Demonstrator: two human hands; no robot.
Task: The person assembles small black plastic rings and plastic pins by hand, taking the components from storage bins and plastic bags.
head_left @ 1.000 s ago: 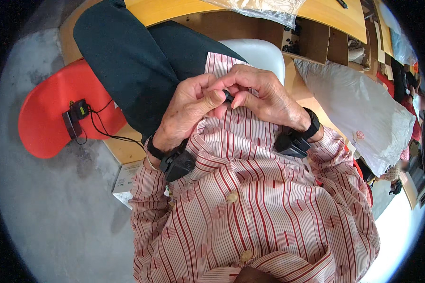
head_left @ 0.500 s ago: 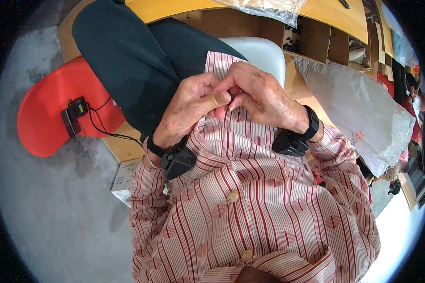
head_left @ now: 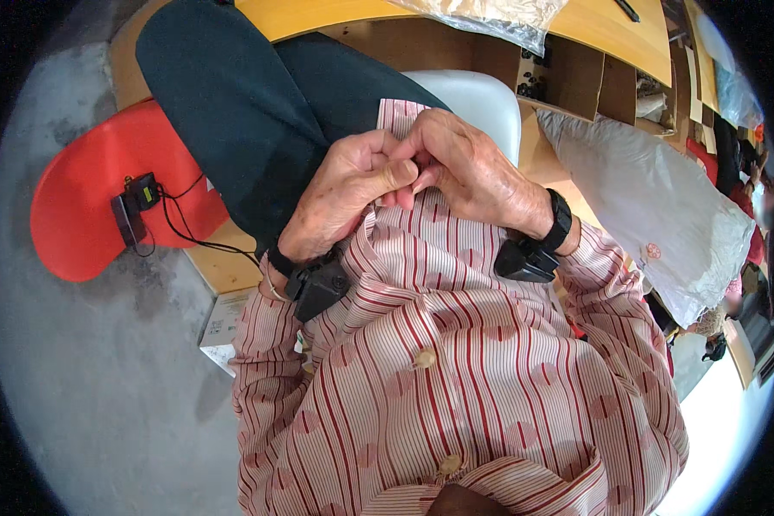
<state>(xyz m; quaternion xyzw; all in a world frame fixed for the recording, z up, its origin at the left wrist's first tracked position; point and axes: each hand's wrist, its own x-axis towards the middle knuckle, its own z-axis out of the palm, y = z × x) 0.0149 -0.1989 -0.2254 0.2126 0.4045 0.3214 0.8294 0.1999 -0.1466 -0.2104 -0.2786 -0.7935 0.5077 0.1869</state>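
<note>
Left hand (head_left: 346, 182), right hand (head_left: 483, 179) meet, fingers (head_left: 400, 174) bunched close; cannot tell what's held. Handwork seems unfinished; dark pieces (head_left: 532, 88) in box (head_left: 575, 79) beyond fingers, rightward.

Nearer me than the white seat (head_left: 480, 101), my left hand (head_left: 348, 182) and right hand (head_left: 482, 176) meet, together pinching a dark piece (head_left: 422, 159), nearly hidden. Left of that seat is a red seat (head_left: 82, 202); right of it, a sack (head_left: 649, 198).

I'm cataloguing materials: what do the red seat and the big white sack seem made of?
Red seat: probably moulded plastic, smooth satin finish, judging by its even curved surface. White sack: likely plastic, perhaps woven, slightly shiny; its creases catch light.
</note>
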